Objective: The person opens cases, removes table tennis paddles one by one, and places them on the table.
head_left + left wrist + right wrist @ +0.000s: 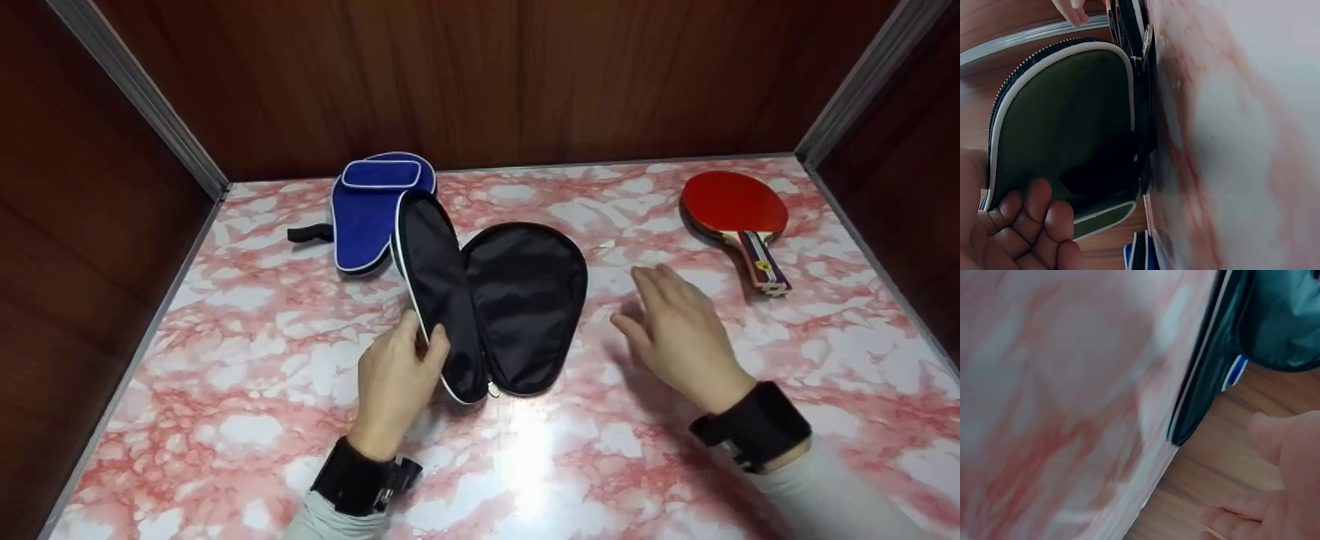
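Observation:
A black paddle case (525, 307) with white piping lies unzipped in the middle of the table, its lining showing. My left hand (401, 367) pinches the edge of its raised left flap between thumb and fingers. In the left wrist view the flap's outer face (1067, 107) looks dark green, with curled fingers at its border. My right hand (679, 330) hovers to the right of the case, fingers extended and holding nothing. Farther right lies a red table tennis paddle (735, 202), its handle towards me; the right hand does not touch it.
A blue paddle case (367, 217) with a black strap (309, 233) lies at the back left, partly behind the raised flap. Dark wood panels (480, 82) enclose the marbled table (247, 427) at the back and both sides.

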`<state>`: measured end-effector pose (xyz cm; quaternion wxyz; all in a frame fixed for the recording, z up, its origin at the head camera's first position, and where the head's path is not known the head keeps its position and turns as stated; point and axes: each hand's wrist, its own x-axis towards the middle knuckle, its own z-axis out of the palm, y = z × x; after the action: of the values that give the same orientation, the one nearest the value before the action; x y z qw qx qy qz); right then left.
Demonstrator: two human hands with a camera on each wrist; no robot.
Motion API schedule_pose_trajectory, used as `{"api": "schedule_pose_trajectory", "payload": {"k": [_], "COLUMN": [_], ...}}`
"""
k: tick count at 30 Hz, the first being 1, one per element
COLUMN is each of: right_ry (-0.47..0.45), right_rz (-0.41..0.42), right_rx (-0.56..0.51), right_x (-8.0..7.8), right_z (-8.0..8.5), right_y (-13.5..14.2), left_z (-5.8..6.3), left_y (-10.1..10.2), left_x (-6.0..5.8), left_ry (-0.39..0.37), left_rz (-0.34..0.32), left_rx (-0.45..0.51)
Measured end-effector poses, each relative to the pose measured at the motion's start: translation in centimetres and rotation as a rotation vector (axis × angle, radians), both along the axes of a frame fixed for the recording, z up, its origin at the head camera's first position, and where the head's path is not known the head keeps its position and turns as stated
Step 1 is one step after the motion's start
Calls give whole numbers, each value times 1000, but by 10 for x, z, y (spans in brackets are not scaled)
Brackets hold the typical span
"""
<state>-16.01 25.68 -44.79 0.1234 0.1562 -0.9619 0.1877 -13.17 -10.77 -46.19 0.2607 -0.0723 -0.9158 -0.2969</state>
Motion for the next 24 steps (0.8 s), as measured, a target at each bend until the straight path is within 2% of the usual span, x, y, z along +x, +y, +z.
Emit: {"api": "schedule_pose_trajectory", "payload": {"k": [5, 10, 17, 24], "right_ry": [21, -8, -45, -30], "right_rz": [19, 13, 17, 48], "right_rx": [-40, -102, -142, -151], "right_x": [1, 3, 9, 8], "right_z": [-5, -12, -23, -25], "right_y": [-9, -14, -21, -25], "left_z": [2, 5, -1, -8], "left_y": [14, 33, 58, 75], "left_x": [-2, -7, -13, -12], "left_ry": [-1, -28, 16, -19], "left_rz": [-46, -124, -180, -214], "left_rx": [-22, -46, -64, -101]}}
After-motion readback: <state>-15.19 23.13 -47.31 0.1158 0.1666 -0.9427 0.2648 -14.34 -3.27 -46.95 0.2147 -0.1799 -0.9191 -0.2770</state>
